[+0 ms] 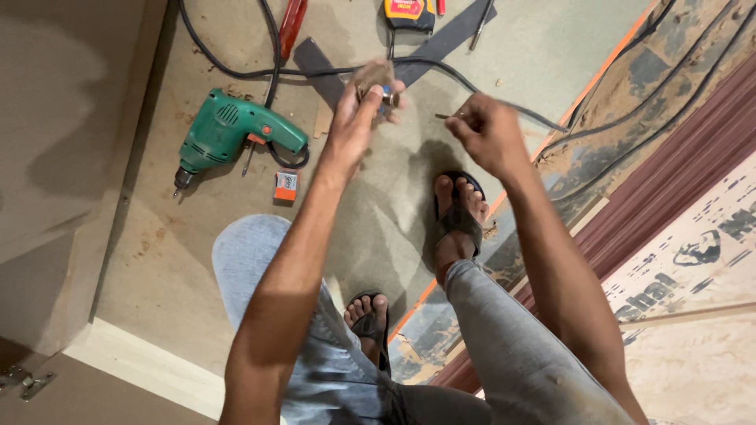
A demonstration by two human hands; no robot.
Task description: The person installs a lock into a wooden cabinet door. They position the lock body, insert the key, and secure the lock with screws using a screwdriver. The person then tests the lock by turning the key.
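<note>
Left hand (358, 110): raised over the floor, its grip pinched around a small brownish object (373, 76) with a short metal part (389, 99) showing at the fingertips; the picture is blurred there, so its exact kind cannot be told.
Right hand (487, 130): closed into a loose fist, its grip pressed together on a thin dark pin-like piece (442, 117) that sticks out toward the left hand; whether it is a screw or a bit cannot be told.
Handling, small object: judged light and rigid, easily dropped because so little of it is covered; it is best taken around its thicker brown body, not by the metal end.
Handling, thin piece: judged stiff, slim and slippery; a fingertip pinch near its rear end is suited.
Relation: the two held things are near each other but apart, at about the same height, the pin's tip aimed at the object.
Floor (378, 228): board covered with sawdust.
Green drill (224, 134): lying on its side, well left of the hands, untouched.
Black cable (472, 86): running beneath both hands.
Tape measure (409, 14): at the top edge.
Small orange box (286, 186): just beside the drill.
</note>
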